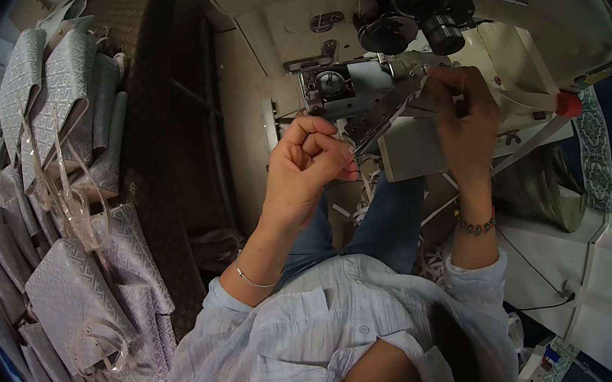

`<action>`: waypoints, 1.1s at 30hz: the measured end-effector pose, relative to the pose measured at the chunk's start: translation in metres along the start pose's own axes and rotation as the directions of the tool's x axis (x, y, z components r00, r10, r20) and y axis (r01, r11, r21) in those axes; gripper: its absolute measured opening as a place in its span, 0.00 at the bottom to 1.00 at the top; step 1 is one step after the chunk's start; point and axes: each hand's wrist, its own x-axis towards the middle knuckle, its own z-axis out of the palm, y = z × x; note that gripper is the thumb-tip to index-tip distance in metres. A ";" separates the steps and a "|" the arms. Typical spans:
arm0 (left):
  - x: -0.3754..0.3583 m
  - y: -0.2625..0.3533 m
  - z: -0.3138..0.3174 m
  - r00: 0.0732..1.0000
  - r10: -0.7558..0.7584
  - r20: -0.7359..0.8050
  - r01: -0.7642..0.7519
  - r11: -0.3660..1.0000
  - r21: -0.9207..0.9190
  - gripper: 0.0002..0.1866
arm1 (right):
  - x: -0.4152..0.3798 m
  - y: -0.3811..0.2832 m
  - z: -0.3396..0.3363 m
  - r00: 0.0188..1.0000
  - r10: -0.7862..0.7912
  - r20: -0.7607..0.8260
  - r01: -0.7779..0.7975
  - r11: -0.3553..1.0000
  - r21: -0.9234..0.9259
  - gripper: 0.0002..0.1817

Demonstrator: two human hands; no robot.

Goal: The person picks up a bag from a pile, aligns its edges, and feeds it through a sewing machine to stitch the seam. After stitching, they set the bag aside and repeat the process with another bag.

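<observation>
My left hand (309, 162) is closed in a pinch just left of a metal attachment (374, 124) on the sewing machine (347, 84). Whatever lies between its fingertips is too small to make out. My right hand (466, 101) bends down over the machine's right side, thumb and fingers pressed together near the needle area. Its grip is hidden by the fingers. Between the hands, the machine bed has an open section with a round metal part (329, 83). A pale strip (532, 59) runs down the right side to a red piece (568, 104).
Patterned silver-grey bags (80, 292) with clear handles are piled at the left. A light panel (414, 150) juts out below the machine bed. Loose white strips (434, 259) hang about my legs. Black round dials (420, 0) stick out above my right hand.
</observation>
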 end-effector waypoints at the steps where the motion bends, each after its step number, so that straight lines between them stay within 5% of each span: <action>1: 0.000 0.000 0.000 1.000 -0.002 -0.005 0.002 1.000 0.000 0.13 | 0.001 0.002 -0.005 0.998 0.005 0.065 -0.005 1.000 -0.003 0.07; 6: 0.000 -0.003 0.001 1.000 0.017 -0.003 -0.017 1.000 -0.002 0.13 | 0.003 -0.029 -0.021 0.961 -0.026 0.274 -0.014 0.989 0.145 0.12; 9: -0.001 -0.007 0.003 0.996 0.083 -0.032 -0.082 0.996 0.015 0.13 | -0.008 -0.031 -0.010 0.873 -0.268 0.407 0.186 0.955 0.229 0.16; 11: -0.003 -0.007 0.005 0.994 0.096 -0.054 -0.096 0.995 -0.016 0.14 | -0.012 -0.023 -0.003 0.812 -0.288 0.508 0.203 0.955 0.217 0.17; 20: -0.007 -0.013 0.010 0.993 0.035 -0.110 -0.053 0.986 -0.161 0.13 | -0.010 -0.024 -0.004 0.812 -0.341 0.473 0.258 0.938 0.233 0.17; 30: -0.008 0.001 -0.007 0.997 0.027 -0.071 -0.032 0.997 -0.074 0.14 | -0.015 -0.031 0.019 0.885 -0.286 0.366 0.215 0.951 0.223 0.16; 32: 0.003 0.002 -0.022 0.886 0.451 -0.106 -0.413 0.874 0.257 0.20 | -0.015 -0.035 0.031 0.925 -0.283 0.253 0.247 0.955 0.163 0.15; 33: 0.012 0.008 -0.027 0.847 0.531 -0.029 -0.482 0.789 0.381 0.26 | -0.014 -0.039 0.039 0.923 -0.294 0.250 0.259 0.952 0.166 0.15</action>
